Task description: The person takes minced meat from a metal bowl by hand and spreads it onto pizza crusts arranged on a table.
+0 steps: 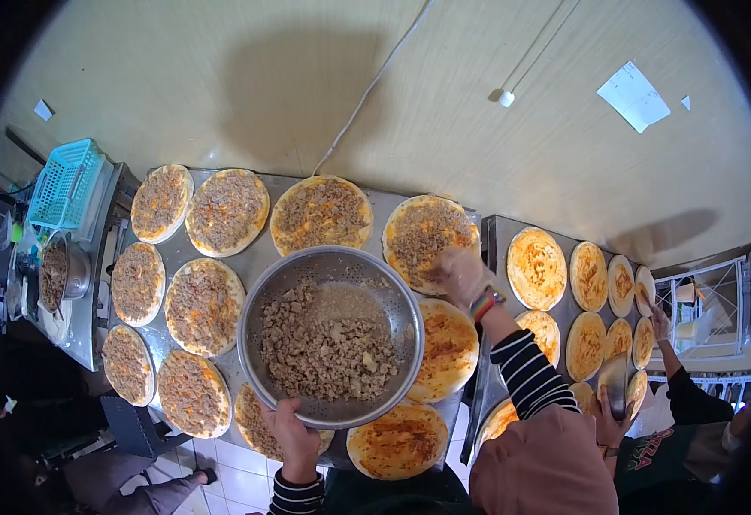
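Observation:
My left hand (292, 436) grips the near rim of a large metal bowl (260, 378), held above the table. Crumbled cooked meat (324, 348) lies in the bowl. At the far right of this table, my right hand (464, 276), in a clear glove, is over the right edge of a meat-topped dough round (423, 236); its fingertips are blurred, and what they hold is too small to name. Below that hand is a round with only red sauce (446, 348), partly behind the bowl. Another sauced round (397, 442) lies at the near edge.
Several meat-topped rounds (205, 307) cover the left of the table (260, 322). Sauced rounds (537, 268) fill a second table at right, where a co-worker's hands (613, 422) hold a metal bowl (613, 386). A turquoise basket (65, 184) stands far left.

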Tool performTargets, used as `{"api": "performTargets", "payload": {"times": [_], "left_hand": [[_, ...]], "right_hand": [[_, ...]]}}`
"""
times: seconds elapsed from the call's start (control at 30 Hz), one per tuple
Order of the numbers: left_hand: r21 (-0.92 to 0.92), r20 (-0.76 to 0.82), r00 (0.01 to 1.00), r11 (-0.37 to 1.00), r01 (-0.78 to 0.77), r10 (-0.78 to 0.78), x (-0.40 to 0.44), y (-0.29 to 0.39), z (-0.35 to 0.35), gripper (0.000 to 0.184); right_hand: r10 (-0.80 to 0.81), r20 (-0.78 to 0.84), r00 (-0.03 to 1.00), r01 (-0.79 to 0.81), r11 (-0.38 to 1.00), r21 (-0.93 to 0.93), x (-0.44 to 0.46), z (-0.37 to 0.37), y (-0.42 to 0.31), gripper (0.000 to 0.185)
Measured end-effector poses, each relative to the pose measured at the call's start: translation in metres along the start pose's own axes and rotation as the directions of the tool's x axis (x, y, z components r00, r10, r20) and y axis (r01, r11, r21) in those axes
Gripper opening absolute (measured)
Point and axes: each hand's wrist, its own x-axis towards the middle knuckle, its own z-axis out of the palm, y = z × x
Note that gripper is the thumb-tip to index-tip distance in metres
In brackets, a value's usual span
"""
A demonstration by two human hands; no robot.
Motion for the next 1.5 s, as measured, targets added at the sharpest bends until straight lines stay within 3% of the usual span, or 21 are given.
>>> {"api": "performTargets", "payload": {"times": [0.07,0.17,0.2,0.23,0.37,0.5,0.57,0.6,0.67,0.8,0.87,0.9,0.97,1.1,1.17,1.27,1.3,1.4,1.5], "left_hand": [[0.003,0.008,1.0,1.0,-0.01,0.01,0.001,0.0,-0.002,0.037],[0.014,-0.003,1.0,1.0,-0.02,0.02,0.002,0.0,-0.003,0.034],[0.011,0.025,1.0,1.0,0.009,-0.01,0.002,0.001,-0.005,0.047],[0.01,0.052,0.998,0.999,0.04,-0.041,0.001,0.001,-0.008,0.06],[0.029,0.036,0.997,0.998,0.062,-0.063,0.0,0.004,-0.008,0.061],[0.017,0.027,0.998,0.998,0.056,-0.056,-0.002,0.008,0.001,0.06],[0.01,0.017,0.999,0.999,0.05,-0.05,-0.003,0.008,0.004,0.06],[0.005,0.026,0.999,0.999,0.037,-0.037,-0.003,0.009,0.004,0.06],[0.001,0.029,0.999,1.0,0.022,-0.022,-0.003,0.01,0.005,0.061],[0.029,-0.022,0.997,0.997,0.075,-0.075,-0.004,0.013,0.003,0.061],[0.025,-0.023,0.996,0.996,0.084,-0.084,-0.002,0.011,-0.001,0.061],[0.014,-0.012,0.997,0.997,0.073,-0.073,0.0,0.009,-0.004,0.06],[0.001,-0.001,0.998,0.998,0.063,-0.063,0.0,0.012,-0.002,0.059],[-0.022,0.0,0.998,0.997,0.067,-0.067,0.0,0.014,-0.001,0.059],[-0.018,0.022,0.999,0.999,0.049,-0.049,0.003,0.013,-0.002,0.06],[0.005,0.039,0.999,1.0,0.028,-0.028,0.001,0.013,0.002,0.06],[-0.009,0.016,0.999,0.999,0.037,-0.037,0.001,0.012,0.002,0.061],[-0.017,0.013,0.999,0.999,0.041,-0.04,0.0,0.015,0.006,0.06],[-0.011,0.01,0.998,0.998,0.063,-0.063,-0.001,0.016,0.004,0.059]], "right_hand": [[0.223,-0.147,0.964,-0.212,0.974,0.083,0.017,0.008,0.021,0.014],[0.283,-0.009,0.959,-0.283,0.959,0.001,0.033,-0.006,0.035,0.018],[0.279,-0.01,0.96,-0.279,0.96,0.001,0.041,-0.006,0.042,0.018],[0.313,-0.005,0.95,-0.313,0.949,0.024,0.047,-0.004,0.048,0.019],[0.413,-0.003,0.911,-0.408,0.901,0.145,0.054,-0.003,0.047,0.019],[0.312,-0.133,0.941,-0.278,0.934,0.225,0.077,0.008,0.04,0.017],[0.1,0.033,0.994,-0.097,0.992,-0.085,0.091,0.013,0.034,0.015],[0.098,0.033,0.995,-0.095,0.992,-0.084,0.093,0.008,0.032,0.015],[0.185,-0.186,0.965,-0.174,0.982,0.076,0.095,-0.001,0.028,0.02],[0.184,-0.164,0.969,-0.159,0.975,0.153,0.093,0.0,0.033,0.013],[0.214,0.027,0.976,-0.214,0.945,0.246,0.081,-0.017,0.025,0.011],[0.214,0.027,0.976,-0.214,0.946,0.244,0.072,-0.017,0.021,0.011],[0.125,0.128,0.984,-0.118,0.991,-0.054,0.046,-0.012,0.013,0.014],[0.053,0.109,0.993,-0.047,0.997,-0.056,0.008,0.018,0.01,0.014],[0.055,-0.005,0.998,-0.054,0.995,0.088,0.001,0.015,-0.005,0.012],[0.004,-0.043,0.999,0.004,0.982,0.19,0.006,-0.002,-0.032,0.013],[0.021,0.019,1.0,-0.022,0.995,0.1,0.01,0.003,-0.039,0.014],[-0.014,0.064,0.998,0.007,0.994,0.109,0.011,-0.001,-0.035,0.014],[0.023,-0.013,1.0,-0.022,0.997,0.071,0.002,0.011,-0.005,0.015]]}}
